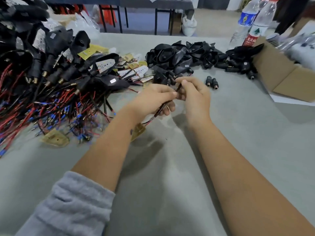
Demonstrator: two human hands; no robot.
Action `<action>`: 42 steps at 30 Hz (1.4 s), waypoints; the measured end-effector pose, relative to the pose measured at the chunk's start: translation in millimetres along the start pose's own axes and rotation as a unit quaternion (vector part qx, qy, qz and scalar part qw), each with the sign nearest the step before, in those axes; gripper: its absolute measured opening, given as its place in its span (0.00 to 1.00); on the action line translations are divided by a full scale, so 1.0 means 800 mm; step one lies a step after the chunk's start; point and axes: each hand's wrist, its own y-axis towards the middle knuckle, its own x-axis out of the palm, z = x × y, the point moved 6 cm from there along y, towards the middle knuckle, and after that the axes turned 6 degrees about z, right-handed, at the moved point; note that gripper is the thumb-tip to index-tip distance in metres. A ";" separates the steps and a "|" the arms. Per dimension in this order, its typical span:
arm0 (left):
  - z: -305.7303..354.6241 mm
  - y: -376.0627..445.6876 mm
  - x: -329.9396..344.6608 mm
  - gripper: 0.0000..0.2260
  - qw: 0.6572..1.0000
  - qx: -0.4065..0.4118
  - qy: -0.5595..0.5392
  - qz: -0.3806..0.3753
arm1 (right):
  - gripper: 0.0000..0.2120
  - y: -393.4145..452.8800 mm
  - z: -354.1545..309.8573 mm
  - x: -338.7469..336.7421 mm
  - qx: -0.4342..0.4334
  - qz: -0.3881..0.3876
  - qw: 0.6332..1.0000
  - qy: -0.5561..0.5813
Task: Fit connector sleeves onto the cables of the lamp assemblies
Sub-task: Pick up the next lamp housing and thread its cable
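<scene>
Over the middle of the grey table, my left hand grips a thin black and red cable. A small yellowish lamp board hangs from that cable below my left wrist. My right hand pinches the cable's upper end between thumb and fingers, close against my left fingertips. Two loose black connector sleeves lie on the table just right of my right hand.
A big heap of wired lamp assemblies with red and blue leads fills the left. Black housings are piled at the back centre. A cardboard box and two water bottles stand at the right.
</scene>
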 end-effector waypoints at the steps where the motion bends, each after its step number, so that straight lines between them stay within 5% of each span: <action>1: -0.004 0.003 0.009 0.07 1.000 -0.001 -0.016 -0.001 | 0.09 0.005 0.003 -0.006 0.029 0.016 0.999 0.035; 6: -0.016 0.012 0.021 0.09 1.000 0.031 -0.002 0.002 | 0.07 0.021 0.019 -0.026 0.102 0.070 0.989 0.081; 13: -0.015 0.003 0.012 0.10 0.996 -0.005 -0.078 -0.037 | 0.03 0.024 0.023 -0.007 0.124 -0.018 0.986 0.108; 20: -0.017 -0.012 0.011 0.17 0.964 -0.097 -0.188 -0.160 | 0.05 0.035 0.019 -0.015 0.142 -0.040 0.982 0.117; 31: -0.032 0.010 -0.025 0.14 0.957 -0.064 -0.238 0.151 | 0.10 0.007 0.015 0.012 0.083 -0.275 0.947 -0.141; 38: -0.033 0.013 -0.043 0.20 0.931 -0.044 -0.299 0.205 | 0.05 0.013 0.002 -0.003 0.001 -0.257 0.899 -0.354; 42: -0.032 0.012 -0.050 0.18 0.920 -0.029 -0.316 0.228 | 0.08 0.031 -0.024 -0.015 -0.169 -0.136 0.803 -0.555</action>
